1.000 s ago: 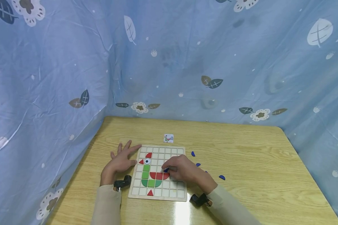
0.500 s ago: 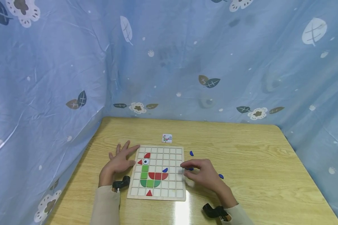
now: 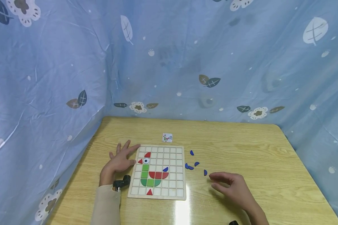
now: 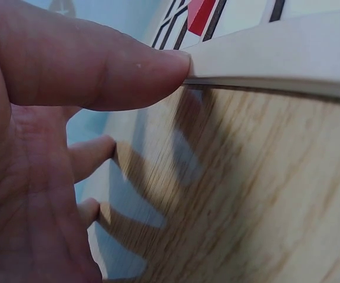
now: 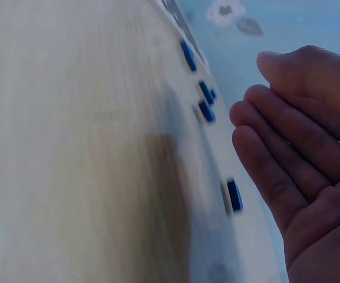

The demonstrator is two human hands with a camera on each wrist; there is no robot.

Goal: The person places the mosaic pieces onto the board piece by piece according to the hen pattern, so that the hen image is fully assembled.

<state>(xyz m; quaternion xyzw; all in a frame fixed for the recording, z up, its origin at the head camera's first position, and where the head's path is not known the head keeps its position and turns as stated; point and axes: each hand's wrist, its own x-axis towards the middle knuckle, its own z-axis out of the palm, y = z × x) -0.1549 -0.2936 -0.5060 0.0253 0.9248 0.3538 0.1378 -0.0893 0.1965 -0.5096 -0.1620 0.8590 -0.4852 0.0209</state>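
The square wooden grid board (image 3: 174, 194) carries a bird-like figure of red, green and white pieces. A blue half-round piece (image 3: 165, 169) lies on it above the red row (image 3: 158, 175). My left hand (image 3: 119, 162) spreads at the board's left side; its index fingertip touches the upper left corner, and the thumb (image 4: 111, 73) presses the side edge. My right hand (image 3: 233, 189), right of the board, holds nothing, its fingers slightly bent and parted from the thumb. Just left of its fingertips lies a blue half-round piece (image 3: 205, 172).
Several more blue half-round pieces, such as the upper one (image 3: 192, 152) and another (image 3: 197, 164), lie along the board's right side. A small pattern card (image 3: 167, 137) lies behind the board. Blue printed cloth (image 3: 169, 78) hangs round the table (image 3: 250, 150).
My right hand let go of the blue half-round piece on the board and drew back to the right. The rightmost blue piece on the table now lies further left. My left hand stayed put.
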